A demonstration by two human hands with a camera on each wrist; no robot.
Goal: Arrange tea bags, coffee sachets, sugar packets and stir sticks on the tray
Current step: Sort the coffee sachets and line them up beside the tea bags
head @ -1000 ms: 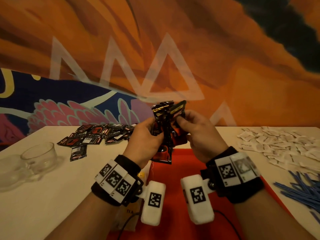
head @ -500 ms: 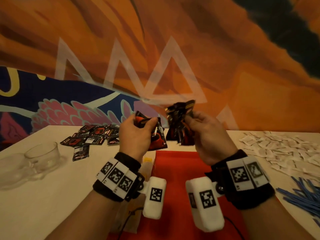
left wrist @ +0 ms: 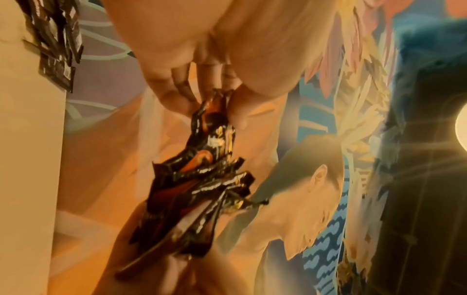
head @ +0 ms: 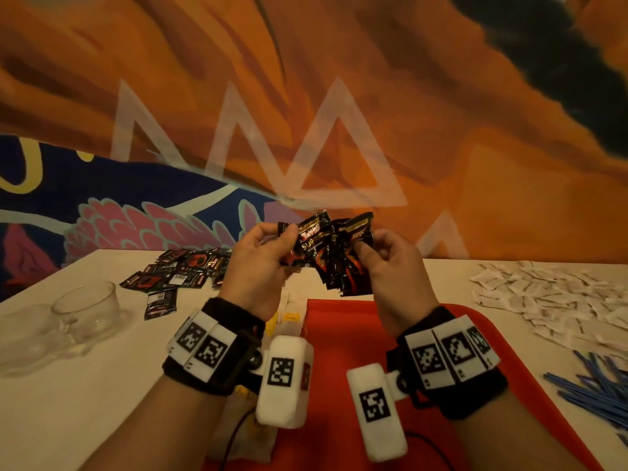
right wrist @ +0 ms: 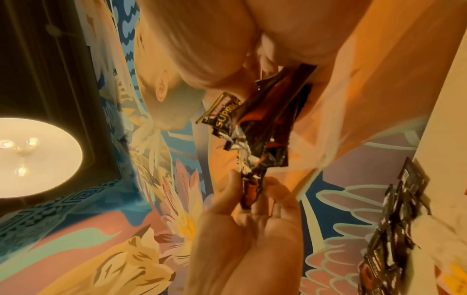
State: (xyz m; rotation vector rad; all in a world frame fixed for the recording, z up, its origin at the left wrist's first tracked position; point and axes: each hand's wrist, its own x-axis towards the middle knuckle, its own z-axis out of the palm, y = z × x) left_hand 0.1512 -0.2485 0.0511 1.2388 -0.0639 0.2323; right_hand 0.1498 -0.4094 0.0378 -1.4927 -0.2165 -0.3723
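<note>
Both hands hold one bunch of black coffee sachets in the middle of the frame, above the far edge of the red tray. The left hand pinches one side of it and the right hand grips the other. The front sachet reads "SUPR". Sugar packets and blue stir sticks lie at the right; more sachets lie at the left.

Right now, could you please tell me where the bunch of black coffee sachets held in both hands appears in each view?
Head: the bunch of coffee sachets is centre frame, above the red tray, between the left hand and right hand.
Left wrist: centre, fanning down from the left hand's fingertips.
Right wrist: upper centre.
Shared landmark: the loose sachet pile on the table.
</note>
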